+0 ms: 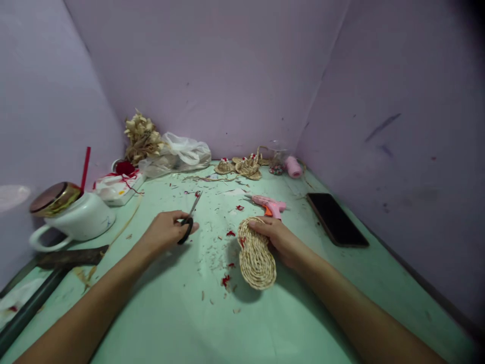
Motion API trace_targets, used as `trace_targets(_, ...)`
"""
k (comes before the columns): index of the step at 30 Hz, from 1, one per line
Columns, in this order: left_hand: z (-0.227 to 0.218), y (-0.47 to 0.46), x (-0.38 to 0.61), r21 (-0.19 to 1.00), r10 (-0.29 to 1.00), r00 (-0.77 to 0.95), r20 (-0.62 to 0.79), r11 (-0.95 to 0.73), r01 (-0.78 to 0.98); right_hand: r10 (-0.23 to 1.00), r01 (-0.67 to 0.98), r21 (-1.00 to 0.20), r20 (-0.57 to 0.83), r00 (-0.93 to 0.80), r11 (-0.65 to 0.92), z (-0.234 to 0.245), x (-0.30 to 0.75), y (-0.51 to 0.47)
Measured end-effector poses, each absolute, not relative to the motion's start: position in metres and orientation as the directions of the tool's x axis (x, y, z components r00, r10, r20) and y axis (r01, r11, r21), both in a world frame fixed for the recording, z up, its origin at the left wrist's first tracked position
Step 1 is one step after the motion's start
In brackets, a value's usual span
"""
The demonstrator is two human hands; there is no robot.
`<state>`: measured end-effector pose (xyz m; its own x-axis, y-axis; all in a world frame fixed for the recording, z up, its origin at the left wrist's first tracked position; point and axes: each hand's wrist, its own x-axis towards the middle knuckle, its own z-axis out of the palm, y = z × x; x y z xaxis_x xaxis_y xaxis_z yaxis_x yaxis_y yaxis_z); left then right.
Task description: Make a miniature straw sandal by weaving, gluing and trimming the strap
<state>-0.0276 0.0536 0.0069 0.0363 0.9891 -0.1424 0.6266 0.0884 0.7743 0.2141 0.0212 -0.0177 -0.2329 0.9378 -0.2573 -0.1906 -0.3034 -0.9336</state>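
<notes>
My left hand (166, 233) is closed on the black handles of a pair of scissors (194, 207), whose blades point away from me just above the green tabletop. In my right hand (279, 237) is a woven straw slipper sole (257, 260), gripped at its far end with the thumb on top. Its coiled braid faces up, and a bit of red shows at its left edge. Just beyond that hand lies a pink glue gun (268, 205) with an orange trigger. Red yarn scraps (226, 280) and small straw trimmings are scattered between my hands.
A white mug (85, 217) and a hammer (71, 258) are at the left. Along the back lie a plastic bag (185, 151), dried husks (142, 136), woven straw pieces (248, 167), a clear jar (278, 159) and pink thread (293, 167). A phone (337, 220) rests at the right.
</notes>
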Motion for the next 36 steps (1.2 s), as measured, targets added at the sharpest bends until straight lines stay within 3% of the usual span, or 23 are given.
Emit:
trace_targets(1,0.006,0.049,-0.021,0.82,0.982,0.059,-0.18,0.117,0.56,0.944,-0.195,-0.937,-0.247,-0.22,-0.291,-0.019,0.213,0.021)
trace_targets(3,0.001,0.036,-0.007,0.935,0.949,0.149,-0.278,0.232,0.267,0.96,-0.209,-0.946,-0.212,-0.181,-0.248,-0.022,0.209,0.019)
trace_targets(6,-0.009,0.016,0.015,0.938,0.91,0.243,-0.337,0.346,0.005,0.99,-0.224,-0.964,-0.132,-0.058,-0.142,-0.027,0.201,0.014)
trace_targets(11,-0.011,0.002,0.032,0.937,0.929,0.202,-0.31,0.335,-0.101,0.998,-0.197,-0.978,-0.058,-0.034,-0.063,-0.031,0.192,0.009)
trace_targets(14,-0.007,0.003,0.032,0.949,0.957,0.105,-0.27,0.283,-0.136,0.999,-0.032,-0.999,-0.011,0.041,-0.009,-0.029,0.195,0.009)
trace_targets(17,-0.008,0.004,0.032,0.974,0.98,0.036,-0.195,0.198,-0.109,0.935,0.333,-0.915,0.301,0.188,0.228,-0.025,0.199,0.007)
trace_targets(19,-0.013,0.002,0.032,0.989,0.99,0.035,-0.137,0.139,-0.054,0.836,0.526,-0.741,0.539,0.098,0.417,-0.025,0.2,0.003)
trace_targets(21,-0.018,-0.001,0.034,0.997,0.996,0.045,-0.078,0.078,0.014,0.746,0.615,-0.567,0.664,-0.051,0.548,-0.027,0.2,0.0)
trace_targets(27,-0.027,-0.012,0.036,0.946,0.992,0.062,0.111,-0.124,0.298,0.606,0.745,-0.23,0.745,-0.279,0.626,-0.029,0.198,-0.002)
trace_targets(31,-0.026,-0.017,0.036,0.876,0.978,0.081,0.191,-0.207,0.435,0.571,0.798,-0.144,0.773,-0.279,0.585,-0.025,0.196,-0.006)
trace_targets(36,-0.024,-0.018,0.038,0.854,0.967,0.098,0.234,-0.253,0.454,0.576,0.834,-0.099,0.766,-0.283,0.542,-0.023,0.191,-0.009)
